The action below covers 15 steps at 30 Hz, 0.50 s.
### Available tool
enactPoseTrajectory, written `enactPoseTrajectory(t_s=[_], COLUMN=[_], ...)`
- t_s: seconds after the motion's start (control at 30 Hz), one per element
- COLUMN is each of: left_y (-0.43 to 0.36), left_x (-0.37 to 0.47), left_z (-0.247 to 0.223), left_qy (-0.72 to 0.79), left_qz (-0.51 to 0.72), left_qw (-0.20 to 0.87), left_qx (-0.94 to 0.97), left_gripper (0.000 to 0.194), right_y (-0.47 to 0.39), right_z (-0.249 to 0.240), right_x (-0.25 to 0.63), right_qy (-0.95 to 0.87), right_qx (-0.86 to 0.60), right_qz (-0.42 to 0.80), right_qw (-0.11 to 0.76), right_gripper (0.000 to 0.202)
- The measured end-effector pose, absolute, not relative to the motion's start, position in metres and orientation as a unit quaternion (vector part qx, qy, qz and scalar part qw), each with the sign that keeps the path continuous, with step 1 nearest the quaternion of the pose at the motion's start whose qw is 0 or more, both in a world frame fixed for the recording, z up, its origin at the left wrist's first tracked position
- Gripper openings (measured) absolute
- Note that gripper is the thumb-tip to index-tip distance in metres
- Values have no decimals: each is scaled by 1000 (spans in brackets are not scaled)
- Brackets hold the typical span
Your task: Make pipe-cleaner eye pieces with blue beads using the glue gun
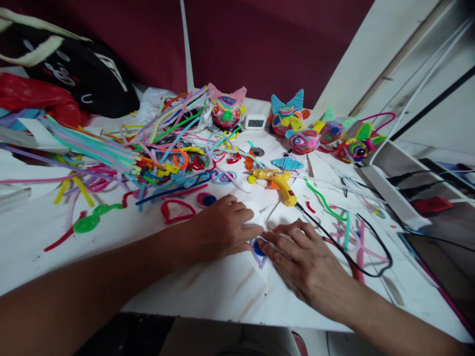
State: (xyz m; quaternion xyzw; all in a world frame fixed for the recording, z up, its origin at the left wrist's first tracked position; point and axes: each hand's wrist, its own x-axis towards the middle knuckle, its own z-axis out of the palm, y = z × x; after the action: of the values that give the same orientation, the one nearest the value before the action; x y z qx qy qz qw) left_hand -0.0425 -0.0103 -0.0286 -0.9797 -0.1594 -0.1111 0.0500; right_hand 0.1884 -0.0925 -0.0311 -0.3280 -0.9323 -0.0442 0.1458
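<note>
My left hand (228, 228) and my right hand (306, 254) meet low over the table, near its front edge. Between their fingertips lies a small craft piece: a blue pipe cleaner coil (259, 248) with a lavender pipe cleaner (261, 263) bent around it, on white paper (256, 215). The fingers of my left hand are curled, thumb and forefinger at the piece's left side. My right fingers press on the coil from the right. The fingertips partly cover the piece. Just beyond them rests a yellow glue gun (278, 182).
A heap of pipe cleaners (107, 153) spreads over the left. Decorated animal heads (226, 111) and a digital timer (255, 122) stand along the back. The glue gun's black cord (341, 247) loops at right, near a tablet (441, 277). A black bag (70, 69) sits back left.
</note>
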Motion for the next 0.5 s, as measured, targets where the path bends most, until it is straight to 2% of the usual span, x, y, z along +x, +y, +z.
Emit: enactPoseTrajectory(t_s=[0.23, 0.5], left_y=[-12, -12], left_x=[-42, -42], left_z=[-26, -27], left_qy=[-158, -160], left_qz=[-101, -108], left_qw=[55, 56], left_qx=[-981, -980], left_gripper=[24, 23], right_y=[-93, -94], right_z=[-34, -33], right_x=[187, 186], right_qy=[-934, -940], right_qx=[-320, -319], right_qz=[-62, -63], right_qw=[146, 103], right_gripper=[28, 30])
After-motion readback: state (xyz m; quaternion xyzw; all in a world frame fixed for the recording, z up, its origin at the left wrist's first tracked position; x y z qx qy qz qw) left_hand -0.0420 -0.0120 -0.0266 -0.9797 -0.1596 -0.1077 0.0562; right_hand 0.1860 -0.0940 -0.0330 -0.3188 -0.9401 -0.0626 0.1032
